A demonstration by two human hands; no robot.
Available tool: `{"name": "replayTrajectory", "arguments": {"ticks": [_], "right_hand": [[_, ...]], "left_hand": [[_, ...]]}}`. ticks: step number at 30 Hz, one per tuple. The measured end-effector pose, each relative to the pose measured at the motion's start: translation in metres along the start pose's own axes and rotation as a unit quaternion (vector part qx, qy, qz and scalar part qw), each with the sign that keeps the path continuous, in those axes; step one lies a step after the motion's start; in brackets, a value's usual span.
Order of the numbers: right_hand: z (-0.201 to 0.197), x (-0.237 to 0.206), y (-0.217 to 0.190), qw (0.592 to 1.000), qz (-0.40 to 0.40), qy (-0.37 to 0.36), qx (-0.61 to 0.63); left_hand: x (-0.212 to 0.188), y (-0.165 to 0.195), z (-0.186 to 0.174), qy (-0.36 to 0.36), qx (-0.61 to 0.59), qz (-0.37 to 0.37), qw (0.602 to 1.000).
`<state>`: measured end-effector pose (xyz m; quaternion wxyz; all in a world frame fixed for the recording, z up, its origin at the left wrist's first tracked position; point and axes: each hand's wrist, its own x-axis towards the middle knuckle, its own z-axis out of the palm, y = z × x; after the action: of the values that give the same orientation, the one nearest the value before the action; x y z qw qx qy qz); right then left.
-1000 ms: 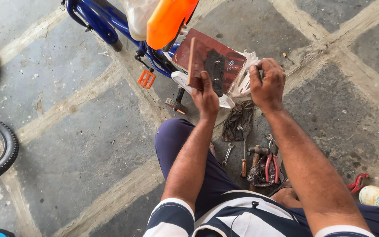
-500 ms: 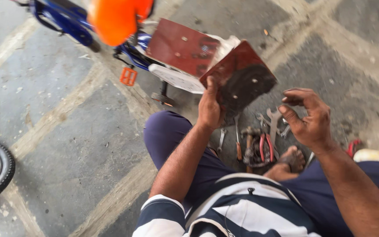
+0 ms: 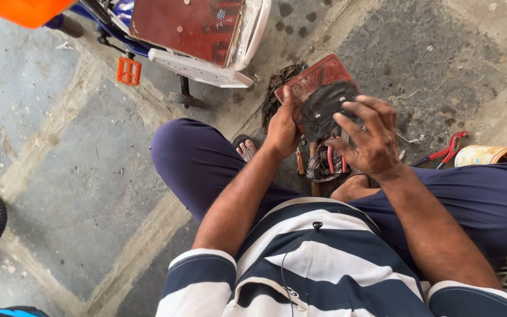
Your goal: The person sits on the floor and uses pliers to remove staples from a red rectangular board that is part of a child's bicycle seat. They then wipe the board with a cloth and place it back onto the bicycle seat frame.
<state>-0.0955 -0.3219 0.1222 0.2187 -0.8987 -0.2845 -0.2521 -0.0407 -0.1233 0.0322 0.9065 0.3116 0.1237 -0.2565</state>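
While the person sits on the floor (image 3: 60, 152) with knees spread, both hands meet on a flat plate (image 3: 318, 97) held just above the lap. It is a roughly rectangular board, dark red and worn on its far part, with a black patch covering the near half; its surface is scuffed and dirty. Its long axis runs diagonally, the far corner pointing up and to the right toward the rough grey slab, the near end toward the person's chest, and the face is tilted up to the camera. The left hand (image 3: 281, 130) grips the plate's left edge, fingers clamped around it with the thumb on top. The right hand (image 3: 369, 140) rests on the black patch, its fingers (image 3: 353, 126) spread apart and pressing on the surface, not closed around anything. Beneath the plate a heap of tools (image 3: 324, 164) with red handles lies on the floor between the legs. Red pliers (image 3: 446, 151) and a can (image 3: 491, 155) lie to the right, well apart. A small bicycle (image 3: 195, 41) with an orange pedal (image 3: 128, 70) stands beyond, its seat base facing up.
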Motion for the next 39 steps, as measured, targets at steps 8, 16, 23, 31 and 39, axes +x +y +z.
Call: {"name": "replayTrajectory", "arguments": {"ticks": [8,16,23,31,39], "right_hand": [[0.012,-0.011,0.003,0.993,0.038,-0.04,0.101],[0.046,-0.043,0.028,0.861,0.343,0.159,0.34],[0.04,-0.036,0.046,0.628,0.436,0.293,0.575],[0.032,-0.031,0.061,0.644,0.417,0.275,0.58],[0.012,-0.015,0.052,0.94,0.232,0.015,0.248]], "left_hand": [[0.011,-0.016,-0.011,0.001,0.081,-0.021,0.996],[0.018,-0.022,-0.021,0.014,0.172,-0.017,0.985],[0.013,-0.021,-0.009,-0.01,0.287,-0.001,0.958],[0.013,-0.021,0.001,0.007,0.3,0.022,0.954],[0.016,-0.015,-0.005,-0.01,0.167,0.046,0.985]]}}
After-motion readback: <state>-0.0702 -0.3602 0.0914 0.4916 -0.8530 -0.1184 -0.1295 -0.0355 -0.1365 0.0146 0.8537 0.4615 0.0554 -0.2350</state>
